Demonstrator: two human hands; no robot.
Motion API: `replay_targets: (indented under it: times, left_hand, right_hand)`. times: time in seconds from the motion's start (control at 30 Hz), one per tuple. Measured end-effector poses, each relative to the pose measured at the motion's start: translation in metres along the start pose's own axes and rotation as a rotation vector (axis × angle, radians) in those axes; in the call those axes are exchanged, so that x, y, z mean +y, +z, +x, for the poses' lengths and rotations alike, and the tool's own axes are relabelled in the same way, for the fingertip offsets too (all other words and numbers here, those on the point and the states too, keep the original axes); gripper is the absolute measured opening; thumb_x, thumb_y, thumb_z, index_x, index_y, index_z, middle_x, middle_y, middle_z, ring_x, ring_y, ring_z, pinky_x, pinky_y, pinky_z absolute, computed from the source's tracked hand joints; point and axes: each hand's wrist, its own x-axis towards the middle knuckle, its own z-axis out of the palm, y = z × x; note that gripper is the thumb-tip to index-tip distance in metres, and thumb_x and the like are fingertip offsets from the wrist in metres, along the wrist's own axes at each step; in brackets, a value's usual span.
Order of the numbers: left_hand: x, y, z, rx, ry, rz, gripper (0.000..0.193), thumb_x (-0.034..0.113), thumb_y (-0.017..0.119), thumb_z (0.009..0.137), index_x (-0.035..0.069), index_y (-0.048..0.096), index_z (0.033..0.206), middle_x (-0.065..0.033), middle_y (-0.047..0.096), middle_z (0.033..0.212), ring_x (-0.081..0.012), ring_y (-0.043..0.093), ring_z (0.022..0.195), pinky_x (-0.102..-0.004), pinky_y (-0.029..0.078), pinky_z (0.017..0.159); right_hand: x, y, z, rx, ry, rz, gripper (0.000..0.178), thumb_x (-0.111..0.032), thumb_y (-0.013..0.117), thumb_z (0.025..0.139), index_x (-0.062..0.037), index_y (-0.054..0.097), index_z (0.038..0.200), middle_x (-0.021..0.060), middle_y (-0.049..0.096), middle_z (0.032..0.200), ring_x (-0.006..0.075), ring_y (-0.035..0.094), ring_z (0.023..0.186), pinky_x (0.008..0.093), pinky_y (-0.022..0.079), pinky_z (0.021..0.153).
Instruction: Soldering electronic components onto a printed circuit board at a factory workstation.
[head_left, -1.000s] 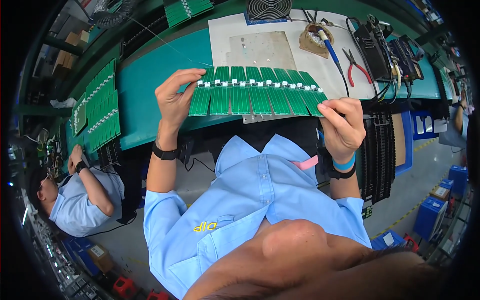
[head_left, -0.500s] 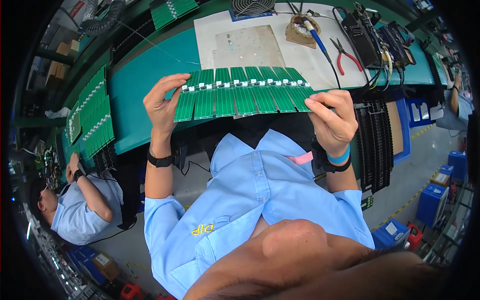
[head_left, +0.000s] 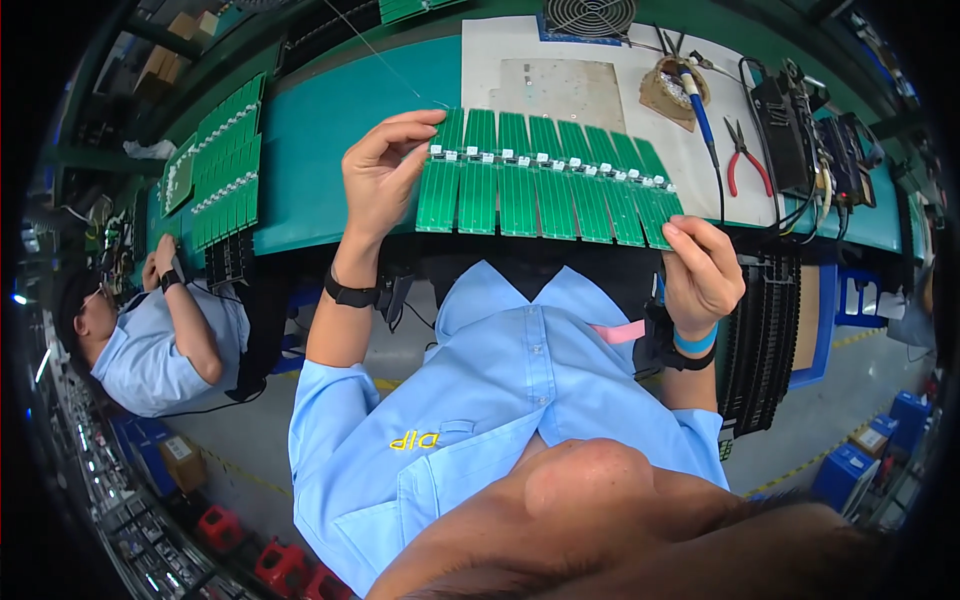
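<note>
A long green circuit board panel [head_left: 518, 200], cut into several narrow strips with a row of white connectors across its middle, is held up between my hands above the bench's near edge. My left hand [head_left: 385, 180] pinches its left end at the upper corner. At the lower right corner, the fingers and thumb of my right hand [head_left: 703, 275] grip the other end. The panel tilts, its right end lower than its left. Behind it on the white sheet [head_left: 490, 60] lies a thin beige plate [head_left: 590, 85], partly covered by the panel.
A blue soldering iron [head_left: 697, 105] rests by a tip-cleaner holder [head_left: 660, 92]; red-handled pliers [head_left: 745, 165] lie right of it. Black equipment with cables [head_left: 815, 150] stands at the right. A fan [head_left: 588, 15] is at the back. More green panels [head_left: 228, 165] stand left, near a co-worker [head_left: 165, 335].
The panel has turned so its right end dips lower, and more of its face shows. The view has shifted, so the bench and both hands appear farther right.
</note>
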Motion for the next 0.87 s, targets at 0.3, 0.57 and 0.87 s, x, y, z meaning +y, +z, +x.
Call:
replay_targets:
  times: [0.3,0.57,0.87]
  left_hand:
    - [0.004,-0.002,0.003,0.087,0.037,-0.253,0.033,-0.017,0.068,0.091,-0.003,0.062,0.12,-0.0201,0.072,0.12,-0.0249,0.071,0.113,-0.0356,0.062,0.096]
    - [0.01,0.012,-0.001,0.11,0.172,-0.239,0.034,-0.022,0.072,0.084,0.0,0.062,0.108,-0.0176,0.073,0.109,-0.0255,0.072,0.108,-0.0381,0.064,0.094]
    - [0.003,0.021,0.0,0.034,0.243,-0.286,0.038,-0.024,0.072,0.082,0.002,0.062,0.108,-0.0178,0.074,0.11,-0.0269,0.073,0.107,-0.0403,0.064,0.093]
  right_hand:
    - [0.022,0.016,-0.021,-0.009,0.011,-0.086,0.033,0.019,0.08,0.075,0.0035,0.078,0.105,0.0165,0.067,0.119,0.0241,0.07,0.101,0.0306,0.059,0.083]
    - [0.031,0.022,-0.038,0.054,-0.046,-0.205,0.037,0.02,0.081,0.075,0.0019,0.078,0.107,0.0126,0.054,0.125,0.0227,0.067,0.103,0.0282,0.059,0.083]
    - [0.023,0.007,-0.05,0.084,-0.03,-0.278,0.035,0.018,0.08,0.078,0.0013,0.078,0.108,0.0118,0.051,0.127,0.0226,0.066,0.104,0.0296,0.059,0.086]
